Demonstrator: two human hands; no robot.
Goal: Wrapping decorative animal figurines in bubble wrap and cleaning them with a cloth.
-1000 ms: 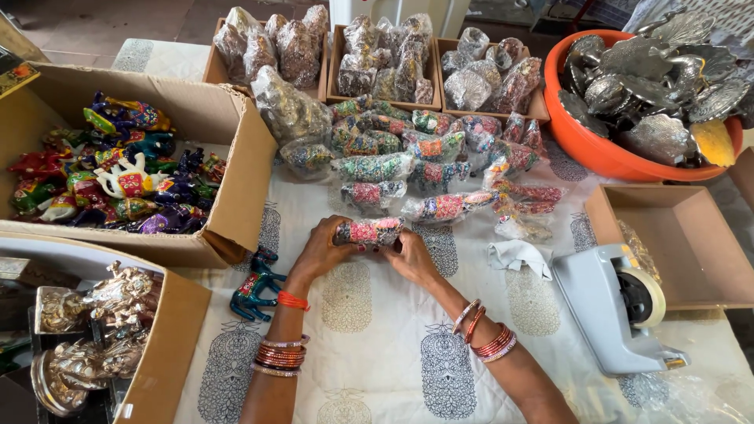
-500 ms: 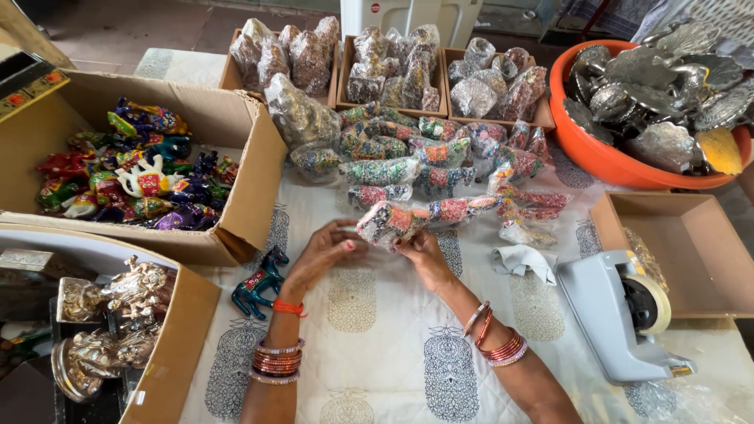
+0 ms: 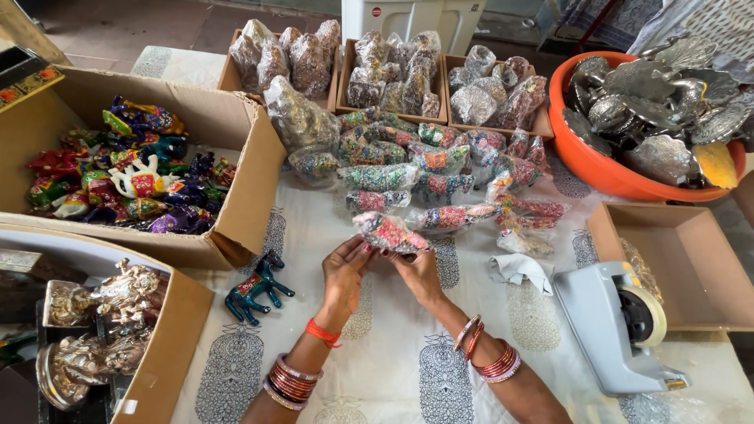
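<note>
Both my hands hold one small painted figurine wrapped in clear plastic (image 3: 390,232) above the white printed cloth (image 3: 377,369). My left hand (image 3: 346,271) grips its left end and my right hand (image 3: 418,269) supports it from below on the right. Just beyond it lie several more plastic-wrapped colourful figurines (image 3: 440,169) in a heap. A bare blue and green horse figurine (image 3: 255,284) stands on the cloth to the left of my left wrist.
A cardboard box of colourful unwrapped figurines (image 3: 126,177) sits left. A box of metallic figures (image 3: 94,330) is at lower left. Trays of wrapped figures (image 3: 377,67) stand behind. An orange tub of silver pieces (image 3: 652,118), an empty box (image 3: 675,259) and a grey tape dispenser (image 3: 620,326) stand right.
The wrapped figurine has been turned and tilted between my hands, and my hands have shifted slightly towards me. The camera view has drifted a little.
</note>
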